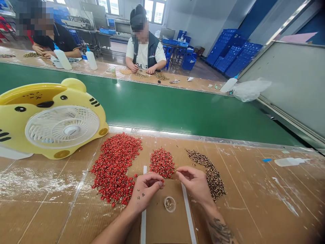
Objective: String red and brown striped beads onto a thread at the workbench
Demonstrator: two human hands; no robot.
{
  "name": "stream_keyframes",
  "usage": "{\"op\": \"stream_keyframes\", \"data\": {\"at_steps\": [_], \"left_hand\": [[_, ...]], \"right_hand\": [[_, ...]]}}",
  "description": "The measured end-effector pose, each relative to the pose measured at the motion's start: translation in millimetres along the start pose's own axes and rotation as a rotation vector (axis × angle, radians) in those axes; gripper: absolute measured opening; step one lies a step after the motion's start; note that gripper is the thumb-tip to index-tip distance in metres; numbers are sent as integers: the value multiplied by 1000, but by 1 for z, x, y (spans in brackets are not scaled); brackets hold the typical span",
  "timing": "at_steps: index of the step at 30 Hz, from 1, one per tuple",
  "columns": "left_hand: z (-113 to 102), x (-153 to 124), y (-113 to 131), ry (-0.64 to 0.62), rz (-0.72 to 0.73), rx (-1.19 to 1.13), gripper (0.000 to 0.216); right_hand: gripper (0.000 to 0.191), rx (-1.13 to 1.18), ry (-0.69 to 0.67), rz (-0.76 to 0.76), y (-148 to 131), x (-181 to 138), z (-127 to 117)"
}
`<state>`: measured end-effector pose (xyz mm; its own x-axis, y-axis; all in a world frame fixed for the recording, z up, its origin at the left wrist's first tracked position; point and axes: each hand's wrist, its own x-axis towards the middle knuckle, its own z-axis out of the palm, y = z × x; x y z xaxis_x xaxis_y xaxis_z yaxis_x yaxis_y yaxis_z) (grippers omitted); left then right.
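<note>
My left hand pinches a small red piece between thumb and forefinger. Thumb and fingertips of my right hand are pressed together; what they hold, if anything, is too small to name. Both hands hover over a cardboard sheet edged with white strips. Between and below them stands a small clear round cup with a little something inside. Just beyond is a small pile of red pieces with thin pale stems. A larger red pile lies left, and dark brown-and-gold bits lie right.
A yellow animal-shaped fan stands at left. A green conveyor belt runs across beyond the table. A white squeeze bottle lies at right. Two people sit across the belt, one a person in a dark vest.
</note>
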<state>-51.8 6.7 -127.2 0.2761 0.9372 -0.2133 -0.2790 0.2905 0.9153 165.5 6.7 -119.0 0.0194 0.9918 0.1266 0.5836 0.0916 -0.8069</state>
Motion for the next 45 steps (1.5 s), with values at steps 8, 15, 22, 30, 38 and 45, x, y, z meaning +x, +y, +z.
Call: {"op": "stream_keyframes", "data": {"at_steps": [8,15,22,30,38,45], "left_hand": [[-2,-5,-2,-1,350,257,11],[-7,-6,-5,-10,602,419,18],[-7,-6,-5,-1,609,477,18],[-9,-6,-4,-4,644,485,22],[-9,-7,2,-65,524,391,13],[-8,-7,-4,-58,413,396,9]], "right_hand": [[4,348,-74,-17,-32,-21,23],[5,435,-116,30,-38,-22,30],[5,450,-67,62,-39,-21,35],[9,406,-127,106,-39,-23,31],[10,437,-260,143,-36,-18,18],[12,389,-338,144,-37,-14,12]]}}
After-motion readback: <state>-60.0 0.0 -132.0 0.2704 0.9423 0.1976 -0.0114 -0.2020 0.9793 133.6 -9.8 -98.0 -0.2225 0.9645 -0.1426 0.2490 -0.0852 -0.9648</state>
